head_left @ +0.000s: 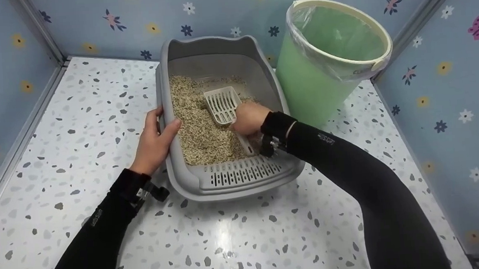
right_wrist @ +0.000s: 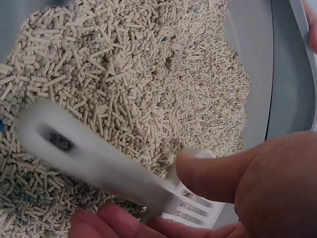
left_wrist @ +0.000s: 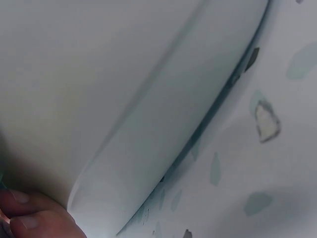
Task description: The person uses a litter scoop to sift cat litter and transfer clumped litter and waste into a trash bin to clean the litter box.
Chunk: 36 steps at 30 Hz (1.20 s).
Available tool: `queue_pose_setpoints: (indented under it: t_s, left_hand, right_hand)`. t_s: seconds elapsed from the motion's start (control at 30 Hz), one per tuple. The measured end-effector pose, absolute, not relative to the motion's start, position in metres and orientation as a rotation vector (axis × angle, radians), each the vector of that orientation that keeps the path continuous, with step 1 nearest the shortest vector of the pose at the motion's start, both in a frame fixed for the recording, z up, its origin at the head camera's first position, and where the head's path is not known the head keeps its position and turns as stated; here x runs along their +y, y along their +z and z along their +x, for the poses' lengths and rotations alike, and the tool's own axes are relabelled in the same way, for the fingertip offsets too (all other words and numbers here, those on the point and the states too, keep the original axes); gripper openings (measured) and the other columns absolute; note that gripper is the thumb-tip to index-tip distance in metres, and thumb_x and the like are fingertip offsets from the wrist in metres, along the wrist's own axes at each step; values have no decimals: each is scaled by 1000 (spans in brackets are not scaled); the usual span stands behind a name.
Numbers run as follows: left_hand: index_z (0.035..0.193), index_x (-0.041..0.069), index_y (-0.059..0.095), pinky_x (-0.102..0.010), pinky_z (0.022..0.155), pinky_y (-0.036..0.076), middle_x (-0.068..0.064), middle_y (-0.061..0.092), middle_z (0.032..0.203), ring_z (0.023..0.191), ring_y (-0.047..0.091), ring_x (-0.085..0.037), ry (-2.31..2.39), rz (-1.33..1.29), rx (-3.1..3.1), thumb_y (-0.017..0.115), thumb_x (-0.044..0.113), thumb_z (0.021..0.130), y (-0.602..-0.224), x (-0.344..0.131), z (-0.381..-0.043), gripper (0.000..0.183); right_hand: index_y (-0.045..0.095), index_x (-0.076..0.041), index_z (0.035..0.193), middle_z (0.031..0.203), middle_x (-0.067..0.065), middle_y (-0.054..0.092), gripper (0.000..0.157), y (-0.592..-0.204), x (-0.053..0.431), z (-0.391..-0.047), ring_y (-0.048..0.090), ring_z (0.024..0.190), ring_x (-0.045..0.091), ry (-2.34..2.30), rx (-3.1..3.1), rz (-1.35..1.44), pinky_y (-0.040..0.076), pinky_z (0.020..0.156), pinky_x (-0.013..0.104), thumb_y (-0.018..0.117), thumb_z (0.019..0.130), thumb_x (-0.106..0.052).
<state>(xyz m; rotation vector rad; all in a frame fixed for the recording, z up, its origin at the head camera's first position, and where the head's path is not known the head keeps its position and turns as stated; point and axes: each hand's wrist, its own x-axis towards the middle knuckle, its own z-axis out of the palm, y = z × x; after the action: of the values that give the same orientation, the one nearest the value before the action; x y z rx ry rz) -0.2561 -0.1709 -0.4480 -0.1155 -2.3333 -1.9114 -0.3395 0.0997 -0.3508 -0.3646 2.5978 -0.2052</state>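
A grey litter box [head_left: 176, 159] stands on the floor, holding beige pellet litter [head_left: 198, 139]. My left hand [head_left: 152, 142] grips its left rim, thumb on top. In the left wrist view, fingers [left_wrist: 44, 220] of that hand show at the box's pale outer wall [left_wrist: 143, 109]. Over the litter, my right hand [head_left: 251, 117] holds a white slotted litter scoop [head_left: 223, 105] near where handle meets head. The right wrist view shows the scoop's handle [right_wrist: 99, 156] between thumb [right_wrist: 218, 173] and fingers, its holed end pointing away. Whether the scoop touches the litter is unclear.
A green trash bin [head_left: 315, 80] with a clear liner stands right beside the box, against the back wall. Blue flowered walls [head_left: 215, 11] close in the back and both sides. The floor [head_left: 237, 238] is white with grey speckles.
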Motion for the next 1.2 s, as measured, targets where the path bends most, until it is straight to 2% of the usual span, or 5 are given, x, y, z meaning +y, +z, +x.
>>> queue_pose_setpoints:
  t_s: [0.43,0.6,0.83,1.0,1.2]
  left_hand:
    - [173,7,28,-46,107,52,-22,49,159,125,60,-32,-1931,-133,-2328,63,51,110,-447,-170,-256,84]
    - [174,8,27,-51,113,48,-19,41,170,131,58,-34,-1916,-138,-2336,63,50,110,-446,-171,-254,84]
    - [178,16,18,-53,107,55,-25,46,164,127,61,-39,-1890,-113,-2477,61,61,110,-435,-176,-255,93]
    - [179,26,-12,-55,86,61,-32,25,177,112,64,-48,-1763,-126,-2801,51,80,105,-414,-181,-240,111]
    - [174,25,-28,-65,86,63,-39,17,176,109,68,-56,-1668,-183,-2957,62,78,101,-400,-174,-218,127]
  right_hand:
    - [75,-10,122,107,6,76,33,-286,177,-288,69,93,23,-867,2955,-505,58,85,41,73,110,-41]
    - [76,-2,122,105,12,74,39,-326,230,-279,67,94,29,-1048,3071,-399,56,85,44,74,109,-39]
    - [61,10,147,131,26,69,73,-386,261,-295,66,117,35,-1304,2692,-200,57,98,40,65,111,-54]
    - [64,14,140,125,32,70,69,-408,263,-311,72,108,40,-1646,2344,-131,65,82,35,71,109,-48]
    - [61,6,137,129,34,68,59,-427,259,-318,71,112,41,-1768,2329,-178,63,95,45,66,109,-46]
